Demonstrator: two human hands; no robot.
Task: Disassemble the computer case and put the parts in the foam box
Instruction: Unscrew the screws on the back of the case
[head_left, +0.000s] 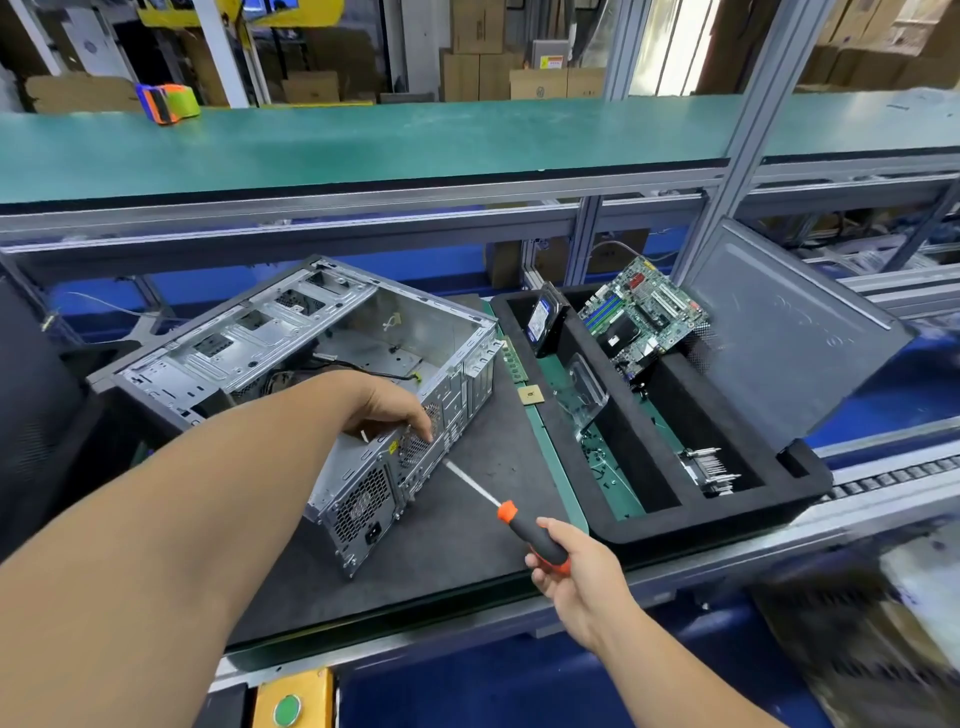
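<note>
The computer case (311, 364) lies open on its side on the dark mat (457, 530), just left of the foam box (701, 525). The left hand (387, 402) rests on the back corner of the case, fingers curled over the top edge to hold it steady. The right hand (576, 569) is wrapped tight around the handle of a screwdriver (524, 527), and the thin metal tip points at the back panel, right by the power supply (358, 499) (the box with the little holes and a plug socket).

The motherboard (641, 312) and a hard drive (543, 319) already sit in the foam box, so much of the job looks done. The step now seems to be taking out the screws that hold the power supply. Next, the tip needs to sit snug in a screw head and turn, while the left hand keeps the case from sliding.
</note>
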